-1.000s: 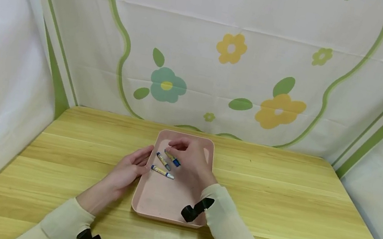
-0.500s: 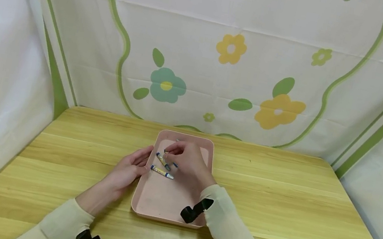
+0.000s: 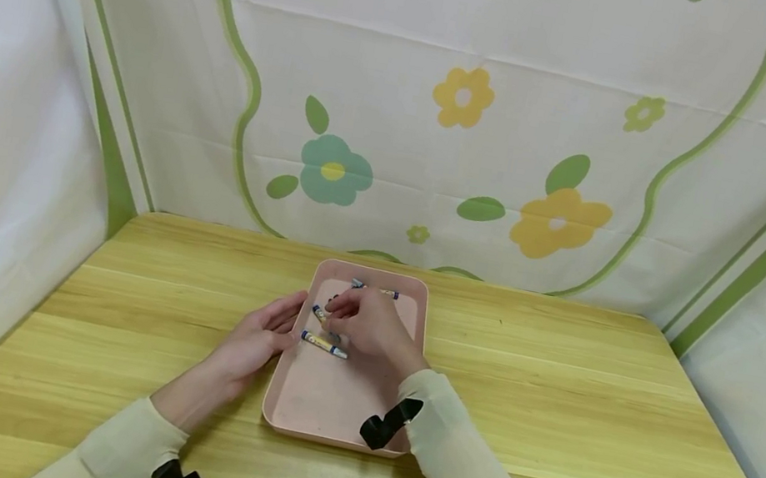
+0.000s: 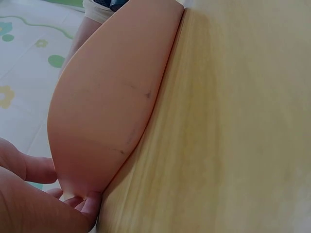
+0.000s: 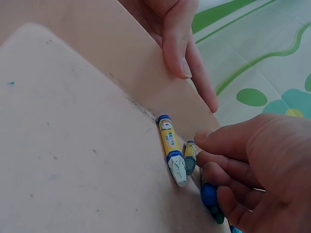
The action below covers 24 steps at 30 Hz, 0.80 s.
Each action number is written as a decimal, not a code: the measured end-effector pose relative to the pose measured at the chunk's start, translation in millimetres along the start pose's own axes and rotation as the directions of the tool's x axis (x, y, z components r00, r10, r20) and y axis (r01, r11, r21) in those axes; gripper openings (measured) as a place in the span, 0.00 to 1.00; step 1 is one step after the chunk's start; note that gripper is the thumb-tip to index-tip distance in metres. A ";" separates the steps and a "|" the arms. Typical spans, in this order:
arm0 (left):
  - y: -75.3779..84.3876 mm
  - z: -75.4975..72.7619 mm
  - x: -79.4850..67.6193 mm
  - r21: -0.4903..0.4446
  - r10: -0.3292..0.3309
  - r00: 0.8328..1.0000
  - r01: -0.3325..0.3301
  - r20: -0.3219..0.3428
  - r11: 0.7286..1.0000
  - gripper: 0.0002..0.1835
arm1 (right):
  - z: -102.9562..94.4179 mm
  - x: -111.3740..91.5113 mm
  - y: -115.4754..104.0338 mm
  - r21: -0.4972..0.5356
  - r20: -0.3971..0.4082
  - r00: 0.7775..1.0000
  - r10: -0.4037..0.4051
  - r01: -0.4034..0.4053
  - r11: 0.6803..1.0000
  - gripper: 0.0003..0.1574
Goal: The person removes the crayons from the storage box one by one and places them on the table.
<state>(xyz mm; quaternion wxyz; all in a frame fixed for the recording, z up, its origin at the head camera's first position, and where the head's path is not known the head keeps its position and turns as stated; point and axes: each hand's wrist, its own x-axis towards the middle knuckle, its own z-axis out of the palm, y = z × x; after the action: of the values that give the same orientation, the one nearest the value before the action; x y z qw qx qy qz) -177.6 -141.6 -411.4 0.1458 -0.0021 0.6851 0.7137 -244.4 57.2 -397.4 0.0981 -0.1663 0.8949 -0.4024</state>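
My left hand [image 3: 260,337] grips the left wall of a pink tray [image 3: 272,402], thumb over the rim and fingers outside it. Inside, a white crayon [image 5: 170,145] in a yellow and blue wrapper lies near that wall. Beside it is a grey-green crayon [image 5: 190,158], partly covered by my right hand [image 3: 372,326]. Thumb and forefinger of that hand are slightly apart next to this crayon's end, seen in the right wrist view. A dark green crayon [image 5: 214,211] with a blue band shows under the other fingers.
More crayons [image 3: 389,293] lie at the tray's far end, partly behind the right hand. The tray stands on a wooden table [image 3: 553,403]. A white flowered cloth [image 3: 401,132] hangs behind the table, with white cloth at both sides.
The right hand has shifted slightly toward me, from the dark-banded crayon to the grey-green one. Crayons at the far end of the tray have come into view. The left hand stays still.
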 end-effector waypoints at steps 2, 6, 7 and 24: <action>-0.3 -0.4 0.1 0.001 -0.001 1.000 0.001 -0.001 1.000 0.36 | 0.5 0.1 -0.2 -0.007 0.008 1.000 -0.002 0.002 1.000 0.12; -0.6 -0.4 0.2 -0.005 -0.004 1.000 0.004 -0.001 1.000 0.36 | 1.1 0.5 -0.9 -0.042 0.019 1.000 0.012 -0.011 0.999 0.12; -0.5 -0.2 0.2 -0.007 -0.003 1.000 0.003 -0.001 1.000 0.36 | 1.2 0.6 -1.1 -0.052 0.022 1.000 0.014 -0.012 0.999 0.12; 0.5 1.9 -1.9 0.000 0.011 1.000 -0.011 0.013 1.000 0.36 | 2.6 1.5 -2.8 -0.103 0.034 0.999 0.025 -0.021 0.994 0.12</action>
<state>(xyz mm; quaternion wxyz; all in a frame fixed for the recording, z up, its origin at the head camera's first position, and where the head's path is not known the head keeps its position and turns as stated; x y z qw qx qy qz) -175.5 -140.2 -410.5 0.1461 0.0062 0.6842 0.7145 -244.4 53.1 -397.1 0.1100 -0.1680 0.9143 -0.3518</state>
